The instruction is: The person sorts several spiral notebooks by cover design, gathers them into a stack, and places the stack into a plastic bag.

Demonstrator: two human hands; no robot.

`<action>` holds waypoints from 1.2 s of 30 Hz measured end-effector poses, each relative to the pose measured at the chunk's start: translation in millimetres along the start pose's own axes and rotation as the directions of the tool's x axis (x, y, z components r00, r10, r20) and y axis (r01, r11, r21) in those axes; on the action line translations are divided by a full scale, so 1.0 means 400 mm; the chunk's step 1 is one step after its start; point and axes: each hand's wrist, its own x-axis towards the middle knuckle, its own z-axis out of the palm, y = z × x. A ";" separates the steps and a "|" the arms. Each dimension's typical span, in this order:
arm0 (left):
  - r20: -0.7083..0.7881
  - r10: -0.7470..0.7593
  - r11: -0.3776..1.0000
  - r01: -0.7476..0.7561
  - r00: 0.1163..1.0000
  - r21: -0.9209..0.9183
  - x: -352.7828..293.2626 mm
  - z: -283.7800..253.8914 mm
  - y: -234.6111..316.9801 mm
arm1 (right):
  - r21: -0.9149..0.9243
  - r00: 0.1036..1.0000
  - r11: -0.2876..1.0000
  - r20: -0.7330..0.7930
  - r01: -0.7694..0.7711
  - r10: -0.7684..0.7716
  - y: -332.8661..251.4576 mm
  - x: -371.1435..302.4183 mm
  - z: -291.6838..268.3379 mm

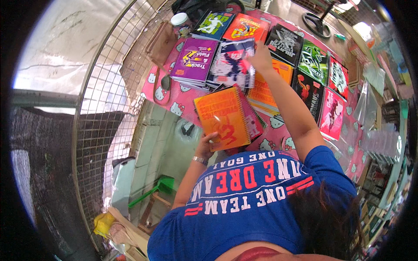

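"Pink kitten-print covering dresses the tabletop (191, 104) before you, notebooks spread across it. What do you have closest to your body?"

"Your left hand (204, 145), clasping an orange spiral notebook (220, 117) by its lower left corner. You have a pink notebook (252, 122) peeking out from beneath it."

"And farther out?"

"Your right hand (261, 58) grasps the right edge of a white-and-navy notebook (233, 63), just right of the purple notebooks (190, 61). Whether you have it fully clear of its pile, you can't tell; it's blurred."

"So which step are you on?"

"You seem to be picking one notebook off its pile while your left hand holds the others gathered. Your next move would likely call for a firm pinch so the pages don't fan, and a level left hand to receive it."

"Anything beyond your reach-line?"

"You have a red-orange notebook (246, 28) and a black-and-green one (213, 24) in the back row, with a white-lidded jar (180, 21) to their left."
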 end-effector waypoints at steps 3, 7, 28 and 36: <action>-0.108 0.016 0.999 -0.011 0.994 0.041 -0.061 -0.112 0.002 | 0.632 0.954 0.737 -0.015 0.242 -0.301 -0.048 -0.006 -0.142; -0.234 0.069 0.991 -0.039 0.970 0.129 -0.040 -0.288 -0.011 | 0.377 0.479 0.437 -0.020 0.817 -0.878 -0.269 -0.222 -0.297; 0.031 0.289 0.782 -0.255 0.957 0.568 -0.007 -0.187 0.177 | 0.528 0.445 0.374 0.847 -0.762 -0.289 -0.095 -0.534 0.204; 0.323 0.188 0.554 -0.372 0.928 0.745 0.213 -0.293 0.221 | 0.885 0.842 0.464 0.272 -0.030 -0.466 -0.028 -0.573 0.353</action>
